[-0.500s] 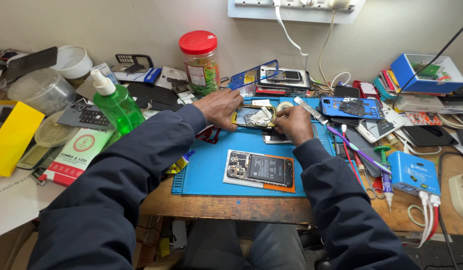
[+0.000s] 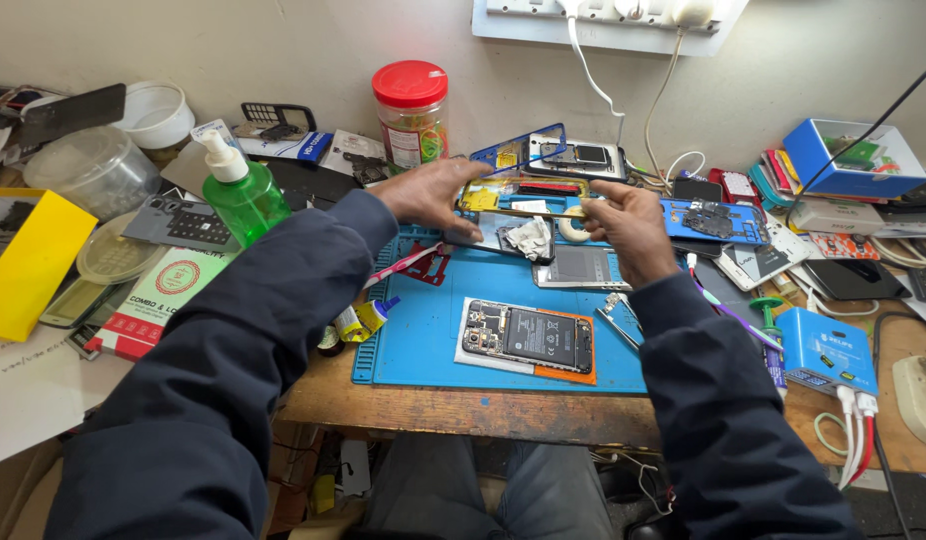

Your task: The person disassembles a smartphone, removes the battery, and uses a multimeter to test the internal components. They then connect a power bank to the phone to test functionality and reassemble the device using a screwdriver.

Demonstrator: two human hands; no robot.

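Note:
My left hand (image 2: 428, 193) and my right hand (image 2: 633, 228) hold a thin gold-edged phone frame (image 2: 528, 200) by its two ends, raised level above the far part of the blue work mat (image 2: 423, 330). An opened phone (image 2: 528, 337) with its battery and boards showing lies on the near part of the mat, on an orange-edged sheet. Under the raised frame lie a crumpled white wipe (image 2: 531, 238), a roll of tape (image 2: 575, 230) and a flat grey phone part (image 2: 581, 266). Tweezers (image 2: 617, 322) rest just right of the opened phone.
A green pump bottle (image 2: 245, 197) and a yellow box (image 2: 28, 260) stand at left, a red-lidded jar (image 2: 411, 112) at the back. Phone parts, a blue box (image 2: 848, 155) and a small blue device (image 2: 828, 350) crowd the right. Cables hang from a wall power strip (image 2: 603, 15).
Both hands have come up off the far edge of the mat, and the phone frame is now held up between them.

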